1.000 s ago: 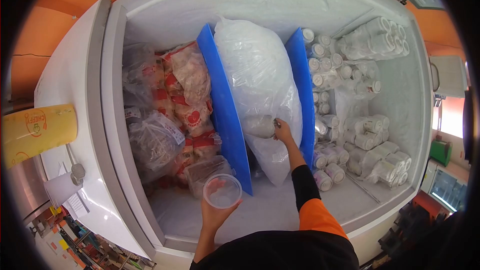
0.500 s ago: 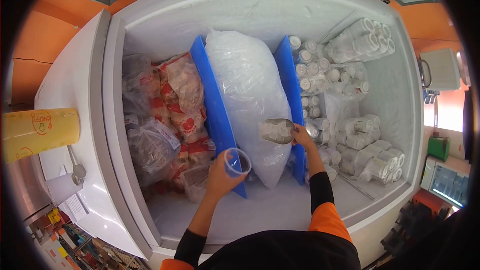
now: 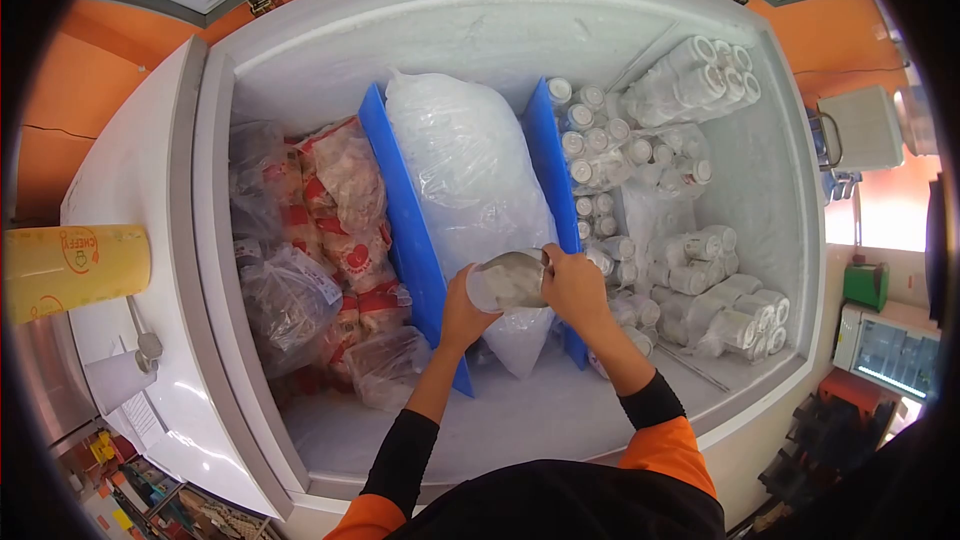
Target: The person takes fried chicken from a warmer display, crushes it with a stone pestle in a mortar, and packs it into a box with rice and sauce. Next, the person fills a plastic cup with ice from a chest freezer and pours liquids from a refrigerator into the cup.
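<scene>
My left hand [image 3: 463, 312] is wrapped round a clear plastic cup [image 3: 481, 292], tilted with its mouth toward the scoop. In my right hand [image 3: 575, 288] is the handle of a metal ice scoop [image 3: 515, 280]; its front end meets the cup's mouth. The scoop is tipped, and whether ice is left in it I cannot tell. Both hands are above a large clear bag of ice [image 3: 470, 155], which lies between two blue dividers [image 3: 412, 230] in the chest freezer.
Left of the dividers lie red-and-white food packages [image 3: 345, 210] and a clear plastic bag [image 3: 290, 295]. Shrink-wrapped cans [image 3: 690, 80] fill the right side. The freezer's rim [image 3: 210, 270] surrounds everything. A yellow CHEFFY roll [image 3: 80, 265] stands on the white surface at left.
The scoop, holding ice before, has moved left and tipped over the cup. The cup has come up and right to meet it. The view has shifted slightly.
</scene>
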`<state>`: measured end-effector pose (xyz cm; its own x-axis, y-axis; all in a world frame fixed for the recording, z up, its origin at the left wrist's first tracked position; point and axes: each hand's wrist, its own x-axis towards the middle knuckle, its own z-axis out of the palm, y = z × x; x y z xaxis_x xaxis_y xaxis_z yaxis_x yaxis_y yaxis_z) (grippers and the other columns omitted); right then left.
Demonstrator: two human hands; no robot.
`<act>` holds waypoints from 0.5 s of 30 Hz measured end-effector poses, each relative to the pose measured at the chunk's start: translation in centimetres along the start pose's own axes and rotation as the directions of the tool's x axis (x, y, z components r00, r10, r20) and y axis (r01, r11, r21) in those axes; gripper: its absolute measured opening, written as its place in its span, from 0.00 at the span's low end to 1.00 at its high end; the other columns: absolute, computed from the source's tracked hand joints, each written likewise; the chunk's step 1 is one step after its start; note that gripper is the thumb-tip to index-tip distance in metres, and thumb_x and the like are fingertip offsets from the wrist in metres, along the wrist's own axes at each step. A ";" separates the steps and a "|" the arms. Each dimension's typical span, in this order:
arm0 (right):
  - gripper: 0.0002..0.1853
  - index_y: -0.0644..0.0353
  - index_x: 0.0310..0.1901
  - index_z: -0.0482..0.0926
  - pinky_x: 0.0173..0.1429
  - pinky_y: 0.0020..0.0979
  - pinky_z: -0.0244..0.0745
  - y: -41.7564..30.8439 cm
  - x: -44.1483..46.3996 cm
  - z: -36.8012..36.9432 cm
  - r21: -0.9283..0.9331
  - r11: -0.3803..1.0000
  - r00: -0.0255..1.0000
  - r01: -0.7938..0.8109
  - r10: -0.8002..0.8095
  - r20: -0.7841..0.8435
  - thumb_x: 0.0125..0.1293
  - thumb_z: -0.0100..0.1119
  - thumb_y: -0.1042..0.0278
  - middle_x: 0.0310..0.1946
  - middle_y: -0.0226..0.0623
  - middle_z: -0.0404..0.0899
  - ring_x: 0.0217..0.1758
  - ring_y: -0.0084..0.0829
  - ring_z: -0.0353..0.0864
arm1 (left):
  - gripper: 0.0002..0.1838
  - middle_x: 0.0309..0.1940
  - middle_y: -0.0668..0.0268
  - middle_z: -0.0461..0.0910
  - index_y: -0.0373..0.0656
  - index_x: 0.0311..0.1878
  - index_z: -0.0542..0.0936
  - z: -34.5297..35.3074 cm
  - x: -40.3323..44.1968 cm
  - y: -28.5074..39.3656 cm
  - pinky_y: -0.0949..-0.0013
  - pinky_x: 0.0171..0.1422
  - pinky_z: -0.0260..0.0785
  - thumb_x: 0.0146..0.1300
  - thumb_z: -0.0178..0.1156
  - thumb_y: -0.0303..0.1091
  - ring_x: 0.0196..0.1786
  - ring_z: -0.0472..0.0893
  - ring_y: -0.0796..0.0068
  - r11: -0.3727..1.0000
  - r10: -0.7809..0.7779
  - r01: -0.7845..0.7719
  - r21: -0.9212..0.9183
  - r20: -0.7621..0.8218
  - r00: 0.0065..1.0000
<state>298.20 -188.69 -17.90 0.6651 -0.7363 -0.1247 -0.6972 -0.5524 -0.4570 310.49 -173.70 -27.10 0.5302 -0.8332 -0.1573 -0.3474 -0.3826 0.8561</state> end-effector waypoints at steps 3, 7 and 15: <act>0.09 0.60 0.38 0.80 0.32 0.48 0.76 -1.7 0.2 -2.8 -0.088 0.989 0.992 -0.123 0.120 -0.041 0.57 0.55 0.70 0.21 0.54 0.78 0.27 0.54 0.81 | 0.42 0.54 0.54 0.73 0.38 0.59 0.68 -0.5 -0.1 -1.0 0.61 0.63 0.66 0.38 0.78 0.32 0.58 0.73 0.54 0.996 0.018 -0.025 -0.091 -0.074 0.997; 0.07 0.60 0.36 0.78 0.34 0.45 0.78 4.2 2.2 -0.4 -0.043 0.994 0.990 -0.102 0.097 -0.097 0.57 0.57 0.69 0.28 0.51 0.79 0.28 0.53 0.82 | 0.41 0.54 0.58 0.73 0.37 0.58 0.68 -2.9 -1.5 -1.9 0.63 0.64 0.65 0.39 0.78 0.29 0.58 0.73 0.62 0.983 -0.036 0.000 -0.184 -0.190 0.981; 0.11 0.59 0.42 0.72 0.30 0.37 0.81 8.1 2.4 17.0 -0.381 0.918 0.994 0.108 -0.097 0.048 0.57 0.56 0.73 0.42 0.45 0.74 0.28 0.41 0.84 | 0.47 0.57 0.57 0.70 0.37 0.63 0.62 -10.1 -7.4 1.4 0.63 0.66 0.64 0.39 0.78 0.25 0.60 0.71 0.65 0.965 -0.102 0.046 -0.260 -0.208 0.973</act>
<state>298.72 -188.24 -36.87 0.7416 -0.6597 -0.1219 -0.6704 -0.7356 -0.0976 313.89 -164.03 -19.78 0.7123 -0.6882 -0.1379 -0.1097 -0.3032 0.9466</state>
